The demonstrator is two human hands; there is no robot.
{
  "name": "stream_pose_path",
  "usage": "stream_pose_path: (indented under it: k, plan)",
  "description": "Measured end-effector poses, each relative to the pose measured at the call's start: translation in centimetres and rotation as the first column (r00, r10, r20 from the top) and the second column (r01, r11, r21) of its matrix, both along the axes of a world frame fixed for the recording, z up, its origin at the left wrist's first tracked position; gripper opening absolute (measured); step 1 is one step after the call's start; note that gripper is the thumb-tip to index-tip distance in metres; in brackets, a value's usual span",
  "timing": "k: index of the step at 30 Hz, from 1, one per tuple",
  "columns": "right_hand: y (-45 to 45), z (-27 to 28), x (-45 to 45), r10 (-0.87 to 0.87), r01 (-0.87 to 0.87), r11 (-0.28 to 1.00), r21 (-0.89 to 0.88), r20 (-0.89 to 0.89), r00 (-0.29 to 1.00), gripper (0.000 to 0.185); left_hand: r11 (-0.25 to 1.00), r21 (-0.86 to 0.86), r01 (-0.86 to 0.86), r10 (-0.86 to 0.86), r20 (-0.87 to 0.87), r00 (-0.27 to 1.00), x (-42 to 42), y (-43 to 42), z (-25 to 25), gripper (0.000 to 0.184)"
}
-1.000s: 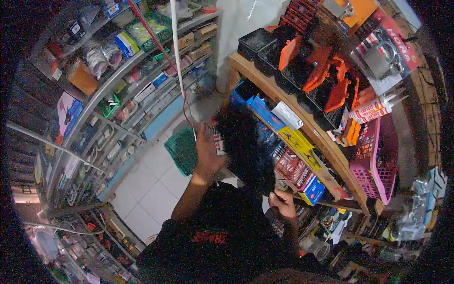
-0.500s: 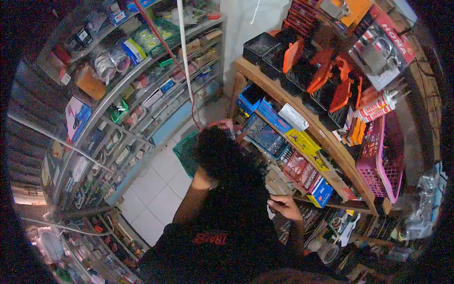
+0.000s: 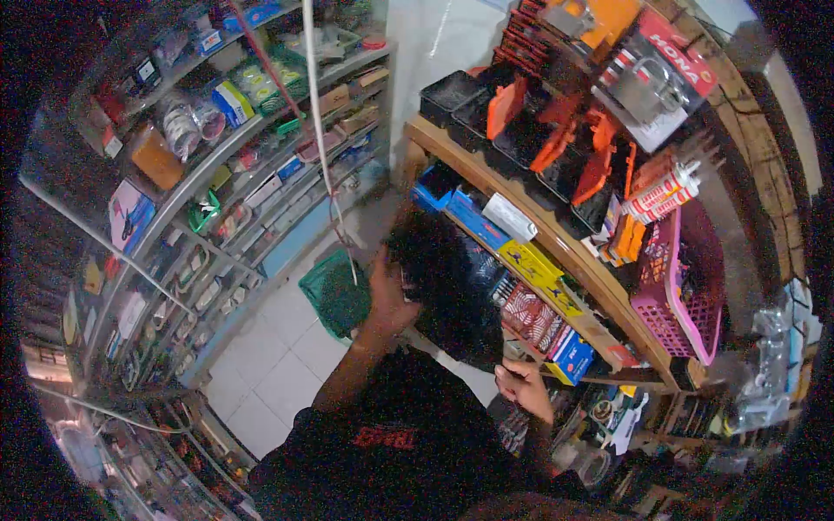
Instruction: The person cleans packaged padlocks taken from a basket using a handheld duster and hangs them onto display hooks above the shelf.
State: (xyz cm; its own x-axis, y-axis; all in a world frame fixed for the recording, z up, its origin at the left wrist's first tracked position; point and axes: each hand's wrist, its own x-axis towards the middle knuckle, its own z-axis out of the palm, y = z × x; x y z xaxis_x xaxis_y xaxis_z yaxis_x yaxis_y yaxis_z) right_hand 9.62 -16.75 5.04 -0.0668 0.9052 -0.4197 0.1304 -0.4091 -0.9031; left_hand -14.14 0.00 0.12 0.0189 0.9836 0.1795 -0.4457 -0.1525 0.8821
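A large, fuzzy-looking dark thing (image 3: pixel 447 278) fills the space between my hands; its kind is too dark to make out. At its left side my left hand (image 3: pixel 385 300) is raised, fingers bent against it and partly hidden. My right hand (image 3: pixel 526 388) is lower, at its bottom right corner, with the fingers curled in and the thumb side pressed close. Whatever the fingertips pinch is hidden. Below is a black shirt (image 3: pixel 339 447) with red print. Just left of the dark thing, a green basket (image 3: pixel 326 295) stands on the tiled floor.
Metal shelves (image 3: pixel 261 130) packed with small goods line the left. On the right, a wooden shelf (image 3: pixel 530 208) carries black bins (image 3: pixel 447 91) with orange lids, sealant tubes (image 3: pixel 665 195) and a pink basket (image 3: pixel 686 326). A yellow box (image 3: pixel 543 278) and blue box (image 3: pixel 571 356) sit beneath. A white cord (image 3: pixel 314 87) hangs nearby.
The view has shifted slightly, moving the shelves left. My left hand has risen and shows more; my right fingers are more curled. Pale floor now shows between the dark thing and the shirt.
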Motion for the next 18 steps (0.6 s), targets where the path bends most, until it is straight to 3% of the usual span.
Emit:
stream_pose_path:
  k: [1, 2, 4, 5, 7, 10, 12, 13, 15, 16, 18]
  plan:
    - [-0.8, -0.6, 0.9, 0.03, -0.031, 0.999, 0.032, 0.032, 0.999, 0.028, 0.95, -0.196, 0.241, -0.142, 0.417, 0.898, 0.6, 0.6, -0.1, 0.054]
    - [-1.5, -0.4, 1.1, -0.035, 0.034, 0.999, 0.034, 0.026, 0.999, 0.028, 0.812, -0.266, 0.519, -0.143, 0.772, 0.619, 1.2, 0.9, -0.1, 0.054]
    - [-2.6, 0.0, 1.2, -0.149, 0.149, 0.988, 0.034, 0.016, 0.989, 0.029, 0.705, -0.332, 0.627, -0.114, 0.818, 0.563, 2.2, 0.2, 2.2, 0.053]
    - [-3.6, -0.9, 0.9, -0.291, 0.291, 0.957, 0.008, -0.016, 0.957, 0.029, 0.648, -0.36, 0.671, -0.092, 0.838, 0.538, 2.6, -0.4, 2.9, 0.053]
    - [-5.8, -3.4, 2.2, -0.154, 0.118, 0.955, 0.272, 0.116, 0.981, 0.026, 0.76, -0.225, 0.61, -0.161, 0.843, 0.513, 4.3, -1.7, 2.2, 0.053]
    - [-7.5, -3.7, 3.3, -0.116, 0.075, 0.968, 0.239, 0.164, 0.98, 0.024, 0.667, 0.012, 0.745, -0.321, 0.907, 0.273, 5.6, -3.3, 2.3, 0.051]
    - [-7.5, -0.8, 3.6, -0.189, 0.189, 0.981, -0.035, 0.017, 0.982, 0.024, 0.678, -0.324, 0.66, -0.114, 0.841, 0.529, 6.3, -4.5, 2.1, 0.049]
    - [-8.0, -1.3, 4.2, -0.218, 0.216, 0.975, -0.043, -0.042, 0.975, 0.026, 0.693, -0.402, 0.598, -0.106, 0.764, 0.636, 6.7, -5.1, 2.3, 0.049]
    - [-9.3, -2.1, 5.4, -0.103, 0.103, 0.995, 0.004, 0.021, 0.994, 0.026, 0.727, -0.525, 0.443, -0.082, 0.573, 0.815, 7.4, -6.3, 3.4, 0.05]
    - [-10.0, -2.4, 5.9, -0.043, 0.041, 0.999, 0.025, 0.054, 0.998, 0.025, 0.725, -0.514, 0.459, -0.071, 0.606, 0.792, 7.5, -7.0, 4.1, 0.049]
    - [-11.1, -2.8, 5.9, -0.129, 0.119, 0.984, 0.135, 0.074, 0.989, 0.025, 0.725, -0.486, 0.488, -0.05, 0.669, 0.741, 7.6, -8.3, 5.7, 0.047]
